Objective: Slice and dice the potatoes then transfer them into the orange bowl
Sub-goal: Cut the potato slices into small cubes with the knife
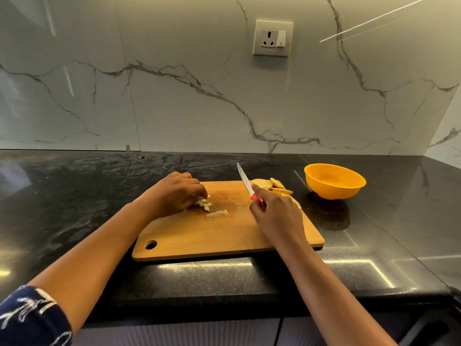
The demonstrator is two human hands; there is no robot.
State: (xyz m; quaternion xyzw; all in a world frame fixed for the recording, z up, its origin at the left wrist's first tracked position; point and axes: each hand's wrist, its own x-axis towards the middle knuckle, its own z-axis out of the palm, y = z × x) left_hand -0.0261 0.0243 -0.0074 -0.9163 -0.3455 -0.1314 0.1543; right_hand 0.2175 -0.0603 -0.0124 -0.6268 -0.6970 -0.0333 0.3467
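potato pieces (210,208) – I see my left grip (178,193) clenched on them | right grip (275,216) grasping knife (245,182) | orange bowl (334,181) at 2 o'clock on worktop (87,196)

Dim, warm light; glare streaks the glossy countertop (249,264) edge, and wide-angle distortion bends the frame edges.

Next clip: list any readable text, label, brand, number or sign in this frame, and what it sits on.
No readable text in this frame.
Knife: blade and red handle show no legible marking.
Orange bowl: plain.
Cutting board: plain.
Wall socket: only a small dark mark on its switch, too small to read.
Sleeve: a white pattern, not lettering.
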